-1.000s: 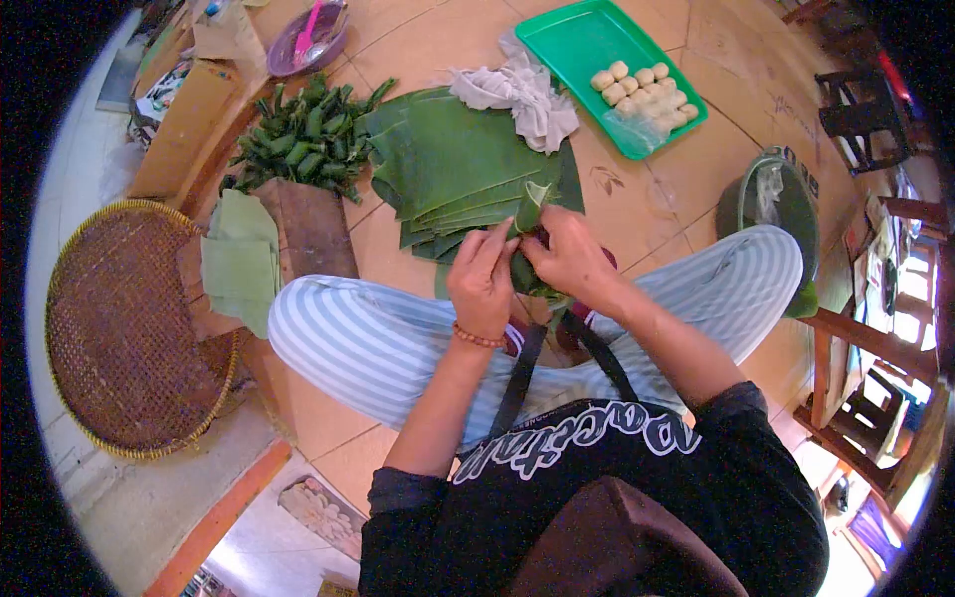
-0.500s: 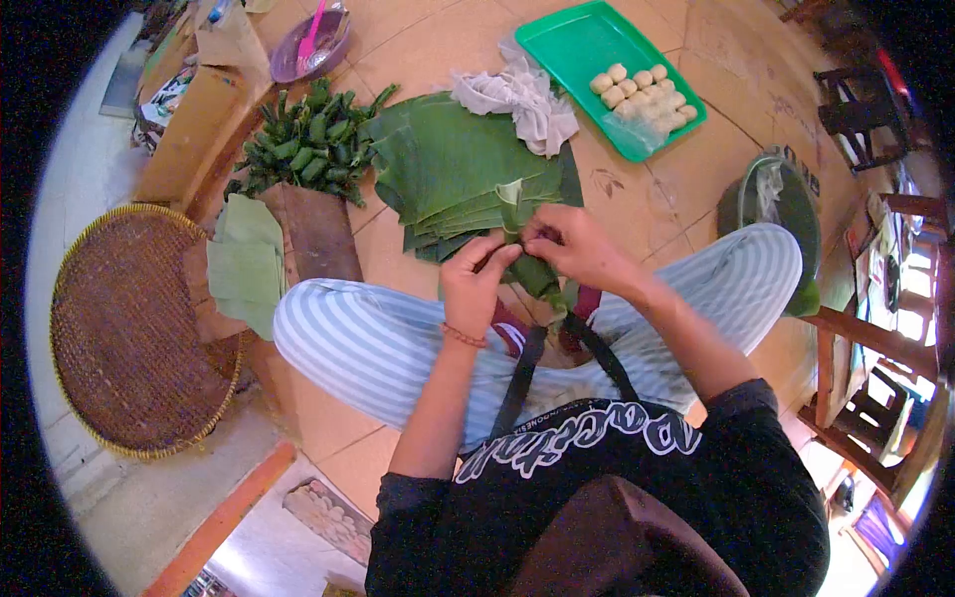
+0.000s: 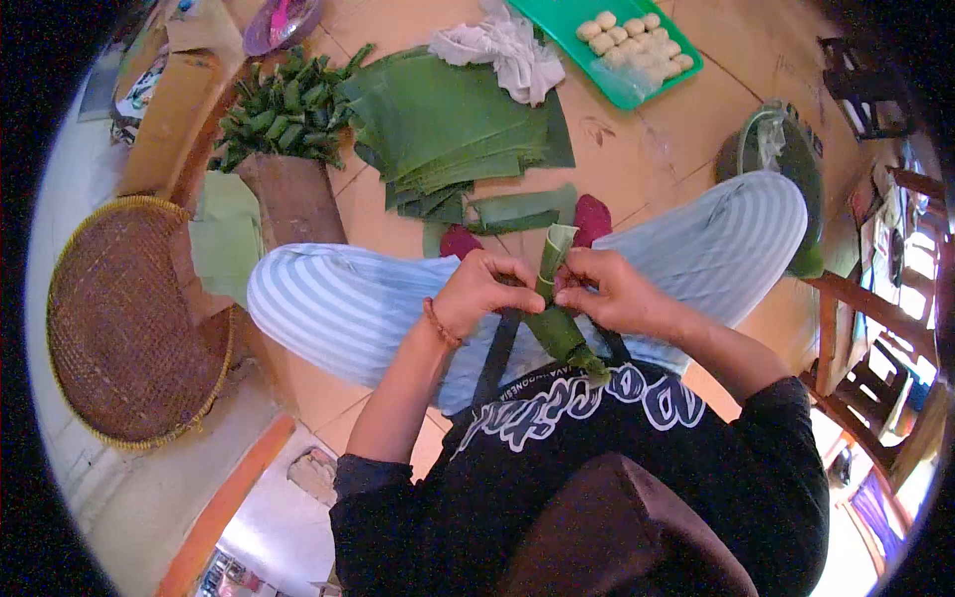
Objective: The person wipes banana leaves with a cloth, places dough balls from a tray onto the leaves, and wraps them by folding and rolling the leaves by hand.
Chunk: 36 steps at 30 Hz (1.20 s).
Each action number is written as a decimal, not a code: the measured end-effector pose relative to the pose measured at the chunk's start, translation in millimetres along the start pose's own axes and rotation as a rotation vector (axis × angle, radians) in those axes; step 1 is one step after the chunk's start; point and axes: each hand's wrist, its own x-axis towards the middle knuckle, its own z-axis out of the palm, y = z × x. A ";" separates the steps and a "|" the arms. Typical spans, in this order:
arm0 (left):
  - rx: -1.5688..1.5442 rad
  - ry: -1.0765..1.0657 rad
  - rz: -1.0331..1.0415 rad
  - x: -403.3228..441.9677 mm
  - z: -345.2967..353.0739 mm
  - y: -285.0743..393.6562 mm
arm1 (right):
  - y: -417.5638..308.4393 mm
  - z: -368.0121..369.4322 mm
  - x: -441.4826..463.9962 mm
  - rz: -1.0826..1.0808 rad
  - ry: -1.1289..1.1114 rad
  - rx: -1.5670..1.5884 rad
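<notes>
remotely, i watch the left hand (image 3: 489,285) and right hand (image 3: 612,290) pinch one banana-leaf roll (image 3: 560,336), its inside hidden, the green tray (image 3: 559,22) cropped above.

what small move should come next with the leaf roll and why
Probably fold the upper end of the leaf roll over: that end sticks up unheld, while the left hand and right hand pinch the roll close together just below it, seemingly well placed to bend it.
</notes>
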 end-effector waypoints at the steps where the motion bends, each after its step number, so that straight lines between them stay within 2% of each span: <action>1: -0.011 -0.001 0.025 -2.1 5.1 -4.6 | 3.9 4.4 -4.7 -0.041 0.025 -0.047; 3: -0.035 -0.002 0.075 -6.5 13.9 -14.5 | 12.8 13.7 -12.3 -0.123 0.073 -0.141; 6: -0.015 -0.005 0.138 -13.3 17.0 -19.4 | 12.3 18.8 -18.0 -0.068 0.041 -0.003; 9: 0.014 -0.069 0.078 -19.2 15.5 -16.3 | 6.6 14.2 -26.7 -0.048 -0.034 0.073; 12: -0.200 -0.109 0.008 -20.9 18.3 -12.1 | 13.3 10.0 -29.9 -0.050 -0.060 0.124; 18: -0.287 -0.171 0.017 -20.4 16.1 -15.8 | 5.8 15.2 -28.8 -0.036 -0.029 -0.049; 27: -0.366 -0.225 -0.146 -20.3 12.4 -13.6 | 3.7 27.5 -28.5 0.192 -0.033 0.128; 31: -0.347 -0.189 -0.198 -21.4 11.0 -6.0 | 4.2 23.3 -22.4 0.391 -0.082 0.321; 33: -0.261 -0.088 -0.178 -22.1 10.4 -0.2 | 0.9 16.8 -14.1 0.401 -0.071 0.300; 36: 0.050 0.018 0.179 -17.5 -16.0 15.0 | 8.9 5.3 14.2 0.104 -0.002 0.148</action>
